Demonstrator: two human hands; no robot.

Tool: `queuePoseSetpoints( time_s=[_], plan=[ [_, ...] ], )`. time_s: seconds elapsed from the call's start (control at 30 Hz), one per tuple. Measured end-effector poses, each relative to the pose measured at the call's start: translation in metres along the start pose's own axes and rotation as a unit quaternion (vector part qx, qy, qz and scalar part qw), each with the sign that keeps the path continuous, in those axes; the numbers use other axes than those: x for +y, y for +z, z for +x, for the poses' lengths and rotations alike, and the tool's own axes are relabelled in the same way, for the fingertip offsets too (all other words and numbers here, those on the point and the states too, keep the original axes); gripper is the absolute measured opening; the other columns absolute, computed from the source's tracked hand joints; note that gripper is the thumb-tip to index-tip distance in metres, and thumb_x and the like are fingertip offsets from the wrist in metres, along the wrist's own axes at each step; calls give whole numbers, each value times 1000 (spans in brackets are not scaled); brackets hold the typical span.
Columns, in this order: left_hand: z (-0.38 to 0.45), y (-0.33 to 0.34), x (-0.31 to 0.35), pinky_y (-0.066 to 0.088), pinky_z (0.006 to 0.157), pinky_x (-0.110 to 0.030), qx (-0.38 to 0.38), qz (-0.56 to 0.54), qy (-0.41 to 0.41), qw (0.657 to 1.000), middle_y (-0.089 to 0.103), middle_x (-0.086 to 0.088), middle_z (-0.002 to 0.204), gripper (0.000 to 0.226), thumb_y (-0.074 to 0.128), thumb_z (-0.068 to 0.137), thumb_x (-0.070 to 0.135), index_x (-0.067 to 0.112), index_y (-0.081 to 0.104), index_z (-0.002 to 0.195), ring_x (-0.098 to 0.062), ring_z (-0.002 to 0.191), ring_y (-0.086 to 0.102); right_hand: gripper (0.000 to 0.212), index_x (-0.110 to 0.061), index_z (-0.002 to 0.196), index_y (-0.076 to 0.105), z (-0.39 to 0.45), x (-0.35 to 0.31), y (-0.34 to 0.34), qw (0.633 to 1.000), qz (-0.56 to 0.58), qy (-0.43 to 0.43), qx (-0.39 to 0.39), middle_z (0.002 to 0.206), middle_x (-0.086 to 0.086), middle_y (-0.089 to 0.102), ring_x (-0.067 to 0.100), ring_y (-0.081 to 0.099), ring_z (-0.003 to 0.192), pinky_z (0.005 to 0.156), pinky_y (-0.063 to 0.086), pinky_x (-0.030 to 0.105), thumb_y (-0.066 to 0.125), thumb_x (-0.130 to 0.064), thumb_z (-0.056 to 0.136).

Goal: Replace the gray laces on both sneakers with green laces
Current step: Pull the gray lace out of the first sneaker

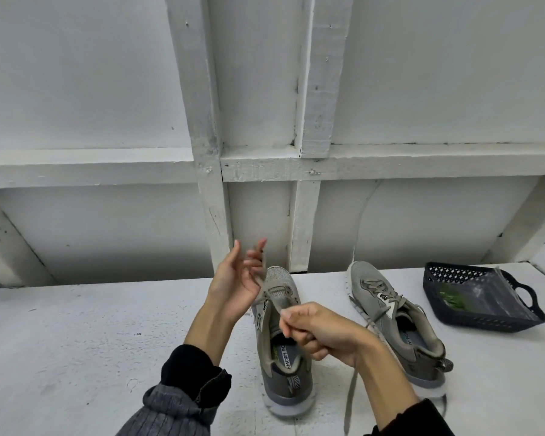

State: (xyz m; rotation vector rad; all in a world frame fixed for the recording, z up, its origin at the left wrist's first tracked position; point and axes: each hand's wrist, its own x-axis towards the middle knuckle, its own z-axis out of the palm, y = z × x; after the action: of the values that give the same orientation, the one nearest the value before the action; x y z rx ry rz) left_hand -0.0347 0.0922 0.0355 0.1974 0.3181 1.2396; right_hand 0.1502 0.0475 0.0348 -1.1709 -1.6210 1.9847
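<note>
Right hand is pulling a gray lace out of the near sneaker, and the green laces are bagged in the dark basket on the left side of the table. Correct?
Not quite. The head view shows the dark basket with the bagged green laces on the right side of the table, beyond the second sneaker. The rest stands.

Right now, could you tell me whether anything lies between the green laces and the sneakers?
Yes: the green laces lie inside a clear bag in the basket, right of both sneakers. Bare table lies between.
</note>
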Motion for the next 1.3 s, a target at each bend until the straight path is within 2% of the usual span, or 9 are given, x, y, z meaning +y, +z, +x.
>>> queuePoseSetpoints(
  time_s=[0.17, 0.3, 0.37, 0.5, 0.6, 0.77, 1.0, 1.1, 1.3],
  plan=[
    [-18, 3, 23, 18, 36, -17, -44, 264, -99, 958, 38, 4, 38, 52, 53, 90, 49, 3, 69, 71, -3, 29, 29, 36, -17, 68, 50, -4, 4, -15, 997, 36, -11, 65, 49, -10, 28, 4, 18, 39, 35, 17, 14, 46, -32, 100],
    [-29, 11, 14, 32, 49, -19, -59, 695, -198, 689, 69, -11, 71, 82, 16, 98, 58, -2, 71, 95, -10, 49, 49, 34, -12, 70, 50, -5, -6, -22, 985, 77, -43, 148, 50, -7, 26, 4, 16, 40, 33, 16, 13, 47, -27, 100],
    [-24, 12, 3, 46, 59, -15, -13, 753, -155, 639, 73, -15, 96, 77, 24, 96, 58, -5, 68, 103, -14, 72, 66, 33, -11, 73, 52, -7, -11, -21, 984, 83, -63, 148, 51, -7, 25, 4, 15, 41, 33, 16, 14, 45, -27, 101],
    [0, 1, -12, 55, 84, -26, 104, 509, 51, 853, 72, -13, 104, 48, 36, 101, 42, 2, 64, 104, -16, 89, 70, 31, -11, 81, 58, -9, -13, -10, 993, 52, -69, 79, 53, -7, 25, 6, 16, 42, 35, 19, 14, 41, -26, 102],
    [3, 4, -5, 57, 63, -18, 57, 164, 45, 984, 72, -7, 84, 50, 40, 100, 36, -1, 72, 91, -10, 67, 69, 32, -13, 79, 57, -4, -3, 0, 999, 16, -33, 28, 53, -7, 26, 6, 17, 43, 37, 18, 15, 42, -29, 102],
    [-17, 10, 10, 23, 36, -12, -4, 206, -103, 973, 39, 6, 41, 67, 36, 93, 55, 1, 68, 70, -1, 26, 29, 37, -17, 65, 50, 2, 11, -5, 995, 39, 13, 90, 50, -7, 27, 5, 17, 39, 35, 15, 15, 50, -33, 98],
    [-30, 10, 0, 35, 50, -17, -20, 707, -201, 678, 71, -9, 74, 86, 19, 92, 66, -2, 71, 98, -8, 50, 50, 34, -10, 72, 52, -3, -10, -12, 982, 86, -51, 160, 48, -8, 28, 3, 16, 37, 33, 15, 14, 46, -27, 101],
    [-20, 11, -8, 50, 63, -17, 53, 689, -83, 718, 75, -8, 88, 70, 27, 95, 60, 4, 69, 100, -11, 73, 69, 32, -9, 79, 57, -9, -17, -5, 987, 60, -78, 126, 50, -9, 28, 4, 16, 40, 35, 16, 14, 43, -26, 102],
    [-6, 11, -8, 59, 73, -23, 38, 184, -8, 982, 71, -17, 103, 56, 36, 100, 41, -9, 59, 115, -18, 85, 72, 32, -16, 77, 60, -8, -7, 10, 999, -20, -38, 30, 53, -8, 28, 5, 21, 42, 38, 19, 15, 44, -31, 101]
  ],
)
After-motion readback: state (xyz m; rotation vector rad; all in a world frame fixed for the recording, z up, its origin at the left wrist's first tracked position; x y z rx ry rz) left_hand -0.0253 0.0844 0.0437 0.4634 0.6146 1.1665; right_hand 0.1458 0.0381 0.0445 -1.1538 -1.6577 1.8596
